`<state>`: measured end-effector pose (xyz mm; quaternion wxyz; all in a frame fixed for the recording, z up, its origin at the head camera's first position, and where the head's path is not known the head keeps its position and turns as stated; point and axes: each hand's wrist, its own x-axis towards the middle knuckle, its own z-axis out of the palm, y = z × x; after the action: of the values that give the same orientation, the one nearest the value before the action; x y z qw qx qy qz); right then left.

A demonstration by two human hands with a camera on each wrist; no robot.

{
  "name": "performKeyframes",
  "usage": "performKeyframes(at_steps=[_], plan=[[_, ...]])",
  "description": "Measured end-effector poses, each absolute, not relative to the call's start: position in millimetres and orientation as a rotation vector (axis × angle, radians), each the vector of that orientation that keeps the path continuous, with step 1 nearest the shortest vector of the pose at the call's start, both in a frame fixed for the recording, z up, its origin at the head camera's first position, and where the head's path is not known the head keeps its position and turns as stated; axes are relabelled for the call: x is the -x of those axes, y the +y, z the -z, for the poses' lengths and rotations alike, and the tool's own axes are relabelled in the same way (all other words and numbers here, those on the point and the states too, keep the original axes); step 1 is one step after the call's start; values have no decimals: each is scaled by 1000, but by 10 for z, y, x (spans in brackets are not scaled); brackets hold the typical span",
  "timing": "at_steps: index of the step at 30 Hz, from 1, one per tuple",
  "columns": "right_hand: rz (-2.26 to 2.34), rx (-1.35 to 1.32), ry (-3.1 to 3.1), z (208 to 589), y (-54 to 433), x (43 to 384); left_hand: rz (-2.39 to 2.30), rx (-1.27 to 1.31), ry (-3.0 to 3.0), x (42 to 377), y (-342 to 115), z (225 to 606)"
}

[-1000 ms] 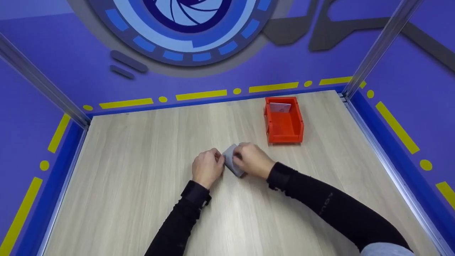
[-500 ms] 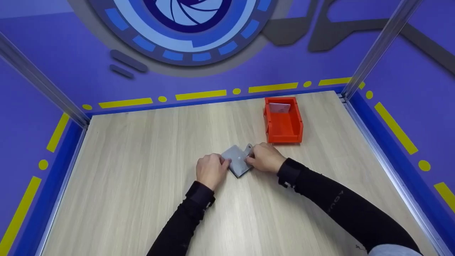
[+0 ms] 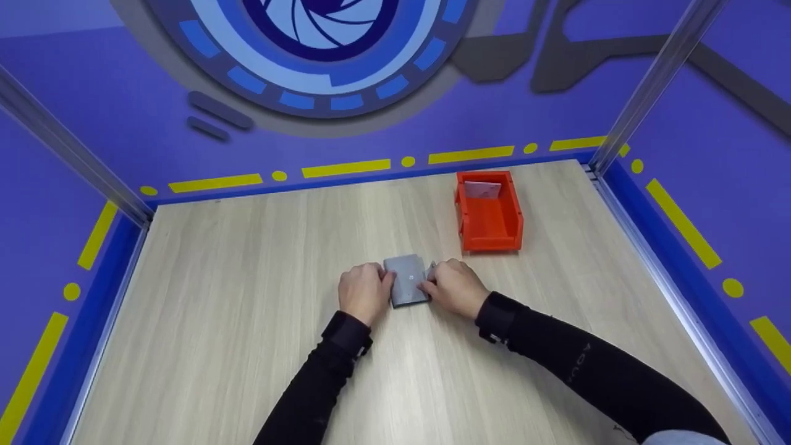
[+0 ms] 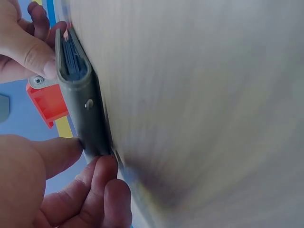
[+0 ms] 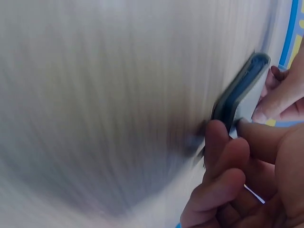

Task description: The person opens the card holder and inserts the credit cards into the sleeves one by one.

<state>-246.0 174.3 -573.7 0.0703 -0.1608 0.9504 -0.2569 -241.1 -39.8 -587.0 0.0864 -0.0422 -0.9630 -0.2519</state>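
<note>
Between my hands is a small grey wallet (image 3: 408, 283) with a snap strap. In the head view my left hand (image 3: 363, 290) pinches its left edge, and my right hand (image 3: 457, 287) pinches its right edge, by the strap. From the left wrist, the wallet (image 4: 85, 109) shows a rounded spine with a metal stud and a stack of card sleeves inside. My left thumb and fingers (image 4: 102, 185) clasp its near end. In the right wrist view my right hand (image 5: 251, 166) pinches a corner of the wallet (image 5: 249, 90); its fingers partly cover that corner.
A red open-front bin (image 3: 491, 216) stands behind my right hand, with a pale pinkish card (image 3: 482, 189) leaning at its back. The light wood table (image 3: 247, 321) is enclosed by blue-purple panels (image 3: 346, 145) at the back and sides.
The wallet has turned from a slanted position to nearly square with me. My right hand first moved right along it, then slightly back down and left; the left hand kept to the left edge.
</note>
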Motion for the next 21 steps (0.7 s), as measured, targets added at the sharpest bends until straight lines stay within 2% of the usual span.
performKeyframes(at_steps=[12,17,21], plan=[[823,483,2884,5800,1727,2408,742,121,-2880,2348,-419,5853],[840,501,2840,5703,1784,2450,762,113,-2886,2301,-444,5803],[867,400,2812,5577,1852,2522,766,128,-2896,2254,-453,5750]])
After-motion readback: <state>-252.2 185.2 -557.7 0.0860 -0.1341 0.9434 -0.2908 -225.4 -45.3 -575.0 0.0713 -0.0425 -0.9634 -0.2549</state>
